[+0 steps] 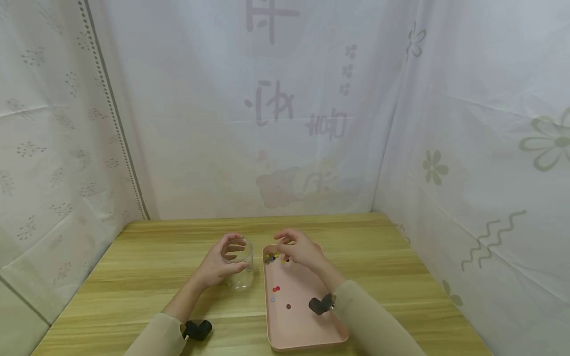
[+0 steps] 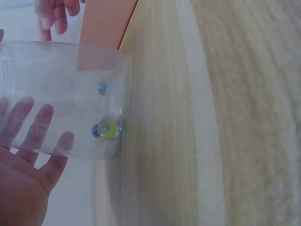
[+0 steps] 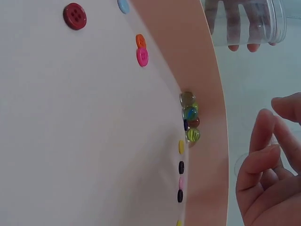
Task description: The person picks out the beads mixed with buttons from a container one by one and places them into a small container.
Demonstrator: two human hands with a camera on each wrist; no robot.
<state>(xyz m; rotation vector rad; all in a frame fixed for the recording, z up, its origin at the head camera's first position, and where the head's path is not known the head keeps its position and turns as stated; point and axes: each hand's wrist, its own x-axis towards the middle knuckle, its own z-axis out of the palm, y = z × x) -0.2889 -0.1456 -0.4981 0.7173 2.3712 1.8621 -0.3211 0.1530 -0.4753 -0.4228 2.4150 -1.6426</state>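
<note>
My left hand grips a clear jar around its side, above the table. Near the jar's bottom lie a small blue-green marble, a clear and yellow marble and a blue one. My right hand hovers over the far part of the pink tray, fingers loosely bent, with nothing visible between them. Several marbles cluster at the tray's far left corner, beside the wall.
Buttons lie scattered in the tray: a dark red one, a pink one touching an orange one, a light blue one, plus several along the far wall. Patterned curtains surround the wooden table.
</note>
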